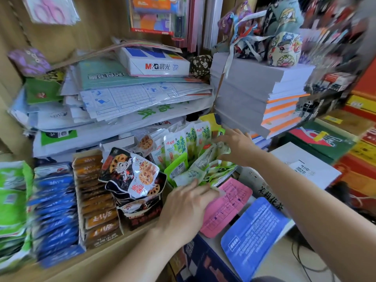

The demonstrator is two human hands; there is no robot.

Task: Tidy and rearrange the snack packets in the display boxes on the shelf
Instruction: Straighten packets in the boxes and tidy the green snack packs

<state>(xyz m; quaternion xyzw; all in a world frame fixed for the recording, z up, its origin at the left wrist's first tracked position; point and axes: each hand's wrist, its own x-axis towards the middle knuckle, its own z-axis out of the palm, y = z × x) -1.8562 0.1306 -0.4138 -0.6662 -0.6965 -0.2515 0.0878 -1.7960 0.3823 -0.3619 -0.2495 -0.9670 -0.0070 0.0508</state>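
Note:
A green display box (175, 168) on the wooden shelf holds several green and white snack packets (175, 145), some upright at the back, others lying crumpled at the front. My left hand (184, 202) rests on the front packets, fingers closed on a pale green packet (188, 176). My right hand (236, 147) reaches in from the right and grips the loose green packets (215, 151) in the box. Left of it, a dark box (140, 214) carries black lotus-root packets (130, 171). Further left stand rows of brown packets (97, 198), blue packets (55, 210) and green packets (12, 198).
Stacks of paper and plastic folders (126, 98) lie behind the boxes. A tall pile of grey notebooks (256, 98) overhangs the box on the right. A pink card (225, 208) and a blue card (252, 239) lie on cartons below right. Coloured cartons (356, 139) stand far right.

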